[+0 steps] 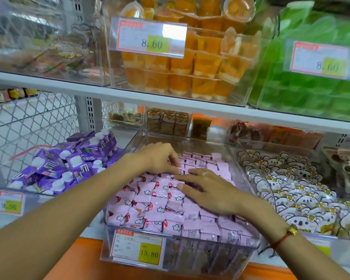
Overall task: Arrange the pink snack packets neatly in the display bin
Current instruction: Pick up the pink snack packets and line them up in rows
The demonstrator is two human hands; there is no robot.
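A clear plastic display bin (192, 257) on the lower shelf is filled with several rows of pink snack packets (156, 201). The left rows show a flower print, the right rows show plain backs. My left hand (160, 157) reaches over the far middle of the bin, its fingers bent down with the tips on the packets there. My right hand (210, 190) lies flat on the packets at the centre right, fingers straight and pointing left. Both hands hide the packets beneath them.
A price tag reading 15.80 (138, 247) hangs on the bin's front. Purple drink pouches (69, 164) fill the bin on the left, koala-print packets (295, 193) the one on the right. The shelf above carries orange jelly cups (190, 63) and green packs (311, 87).
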